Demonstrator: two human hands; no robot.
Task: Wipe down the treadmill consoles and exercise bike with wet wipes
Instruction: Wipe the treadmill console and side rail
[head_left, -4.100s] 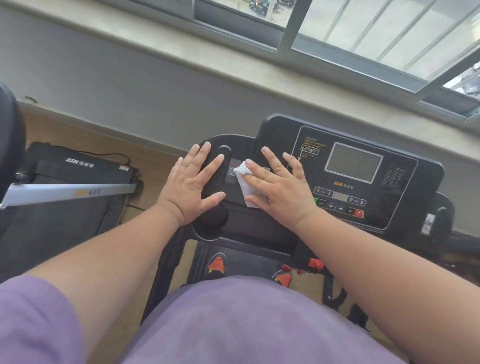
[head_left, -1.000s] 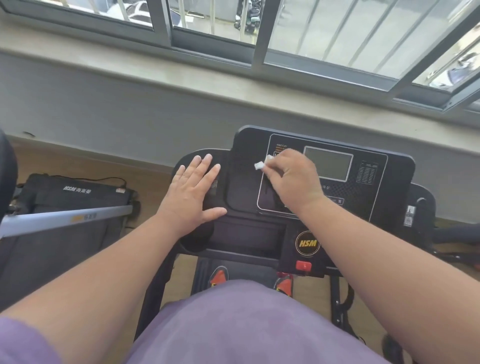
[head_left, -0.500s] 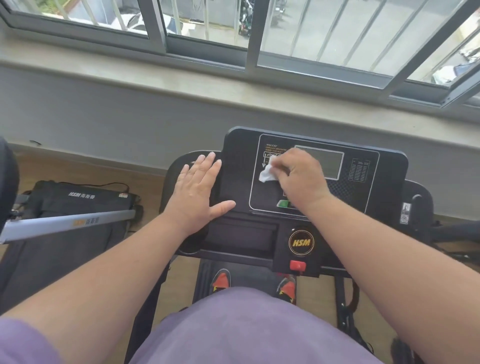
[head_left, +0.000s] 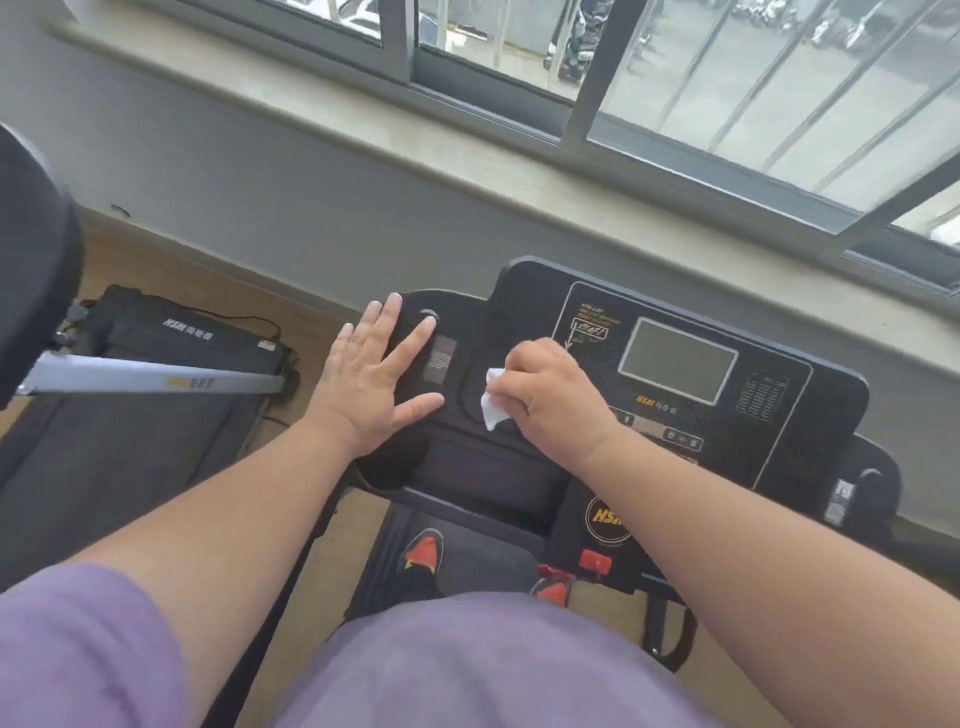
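Head view: wiping the black plastic treadmill console (head_left: 519, 306).

The right hand (head_left: 550, 395) pinches a crumpled white wet wipe (head_left: 492, 401) just left of the grey rectangular display screen (head_left: 678, 358); the left hand (head_left: 371, 382) lies flat, fingers spread, farther left. A sweep below the screen could press buttons, I judge.

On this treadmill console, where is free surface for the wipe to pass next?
Free: the screen and the chart panel right of it. Crowded: the console's left wing under the left hand, and beside it the right hand holding the wipe.
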